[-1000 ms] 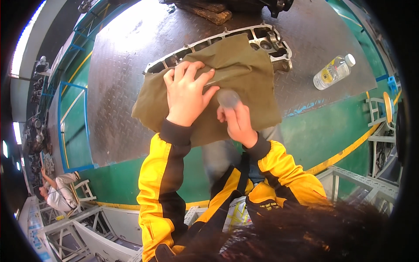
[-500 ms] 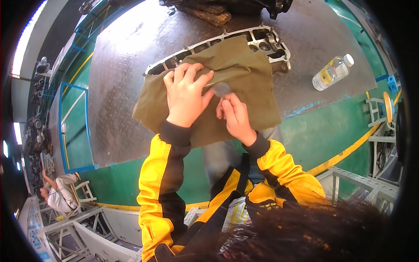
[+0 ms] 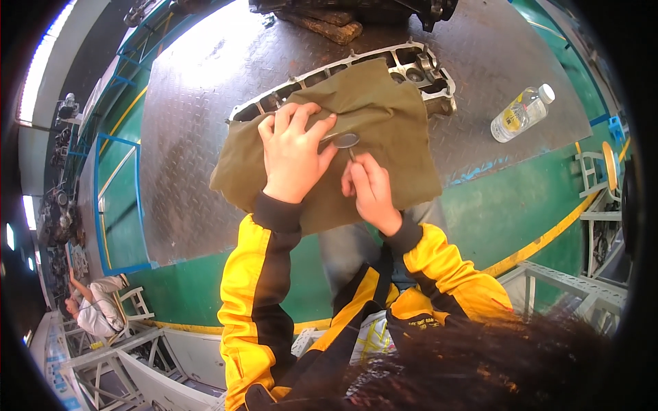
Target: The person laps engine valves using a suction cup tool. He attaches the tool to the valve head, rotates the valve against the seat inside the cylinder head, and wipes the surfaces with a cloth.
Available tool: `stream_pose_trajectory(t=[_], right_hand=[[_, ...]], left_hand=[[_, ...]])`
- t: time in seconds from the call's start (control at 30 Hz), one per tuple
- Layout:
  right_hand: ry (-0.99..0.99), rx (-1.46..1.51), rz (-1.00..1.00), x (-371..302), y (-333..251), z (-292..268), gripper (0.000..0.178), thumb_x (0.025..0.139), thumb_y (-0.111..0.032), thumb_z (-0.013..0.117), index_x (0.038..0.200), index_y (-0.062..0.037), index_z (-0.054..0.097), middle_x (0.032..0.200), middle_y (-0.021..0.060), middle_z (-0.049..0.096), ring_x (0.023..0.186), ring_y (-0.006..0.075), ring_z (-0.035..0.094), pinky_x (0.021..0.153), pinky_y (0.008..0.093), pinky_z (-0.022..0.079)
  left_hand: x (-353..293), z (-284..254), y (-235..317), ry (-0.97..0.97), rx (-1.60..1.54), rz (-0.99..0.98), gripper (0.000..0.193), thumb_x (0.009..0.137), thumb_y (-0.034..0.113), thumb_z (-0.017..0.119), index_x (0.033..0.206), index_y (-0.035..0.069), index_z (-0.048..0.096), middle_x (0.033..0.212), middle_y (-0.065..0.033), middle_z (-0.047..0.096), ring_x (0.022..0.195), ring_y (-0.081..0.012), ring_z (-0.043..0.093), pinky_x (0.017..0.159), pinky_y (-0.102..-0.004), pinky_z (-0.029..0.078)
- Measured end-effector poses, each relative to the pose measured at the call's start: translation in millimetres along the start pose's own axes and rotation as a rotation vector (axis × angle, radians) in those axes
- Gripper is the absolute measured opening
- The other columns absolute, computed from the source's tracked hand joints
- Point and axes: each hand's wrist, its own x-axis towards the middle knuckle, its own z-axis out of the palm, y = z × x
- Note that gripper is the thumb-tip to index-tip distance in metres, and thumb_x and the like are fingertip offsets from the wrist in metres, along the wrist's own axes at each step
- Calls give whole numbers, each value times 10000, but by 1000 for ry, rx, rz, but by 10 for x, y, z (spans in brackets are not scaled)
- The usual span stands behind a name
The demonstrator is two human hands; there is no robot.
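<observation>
the left hand (image 3: pixel 295 147) lay palm down on an olive cloth (image 3: pixel 397 123), its fingers spread over the fabric. the right hand (image 3: pixel 368 179) had its thumb and fingers pinched around the thin stem (image 3: pixel 352 155) of a round metal disc (image 3: pixel 347 140). the disc was above the middle of the cloth, just beside the left thumb; whether it touched that thumb could not be told.

the cloth draped over the near side of a long metal engine part (image 3: pixel 439 85), which worked like a tray of hollows: a row of dark compartments showed along its far edge, and round hollows showed in the bare right end. what sat deep in them was too small to tell.

to the right, well apart from the cloth, a clear plastic bottle (image 3: pixel 519 115) with a white cap (image 3: pixel 546 93) closing it and a yellow-marked label was on the dark metal table (image 3: pixel 178 157). how much liquid it held could not be made out. wooden blocks (image 3: pixel 329 29) lay at the far edge, under a black machine part (image 3: pixel 356 7).
</observation>
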Motion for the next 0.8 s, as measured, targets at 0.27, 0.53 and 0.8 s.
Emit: stream_pose_trajectory(t=[0.27, 0.53, 0.8], right_hand=[[10, 47, 50, -18, 7, 54, 169, 1110, -120, 497, 1041, 4, 589, 751, 73, 667, 635, 127, 619, 618, 296, 515], [4, 14, -10, -43, -31, 33, 196, 1115, -143, 491, 1045, 7, 596, 780, 71, 687, 669, 138, 640, 634, 293, 523], [-47, -32, -47, 24, 29, -11, 189, 1100, -126, 500, 1088, 23, 614, 787, 83, 696, 672, 156, 657, 649, 300, 536]], left_hand=[[-9, 3, -11, 3, -2, 2, 409, 712, 233, 880, 1114, 212, 806, 1230, 14, 688, 1213, -253, 583, 1016, -467, 373], [-35, -5, 2, -10, -6, -7, 443, 693, 242, 906, 1123, 213, 802, 1233, 14, 680, 1227, -256, 573, 1032, -470, 365], [41, 10, -23, -13, 21, 7, 412, 750, 318, 895, 1136, 214, 798, 1238, 7, 682, 1227, -262, 572, 1013, -473, 371]])
